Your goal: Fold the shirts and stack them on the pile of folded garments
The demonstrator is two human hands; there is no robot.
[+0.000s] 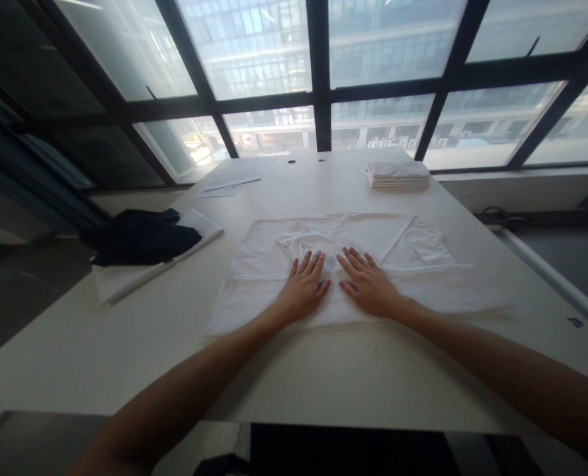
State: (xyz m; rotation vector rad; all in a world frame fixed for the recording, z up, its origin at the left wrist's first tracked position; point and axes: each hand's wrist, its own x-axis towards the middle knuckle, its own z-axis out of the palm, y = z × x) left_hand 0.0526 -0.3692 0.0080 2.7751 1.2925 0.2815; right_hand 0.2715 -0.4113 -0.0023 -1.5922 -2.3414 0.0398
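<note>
A white shirt (pixel 258 258) lies partly folded on the table in front of me, its near part turned over along a crease running left to right. My left hand (pixel 303 284) rests flat on the middle of the cloth, fingers spread and pointing away from me. Just to its right, my right hand (pixel 368 281) also presses flat on the fabric with its fingers apart. A narrow gap separates the two thumbs. Small wrinkles show near the left fingertips, and a sleeve-like fold lies at the far right of the garment.
The white table (pixel 294 383) reaches back to tall windows. Dark clothing (pixel 139 238) sits on white folded cloth (pixel 199 228) at the left. Paper sheets (pixel 231 175) lie at the back left. A stack of folded white cloths (pixel 397 175) stands at the back right.
</note>
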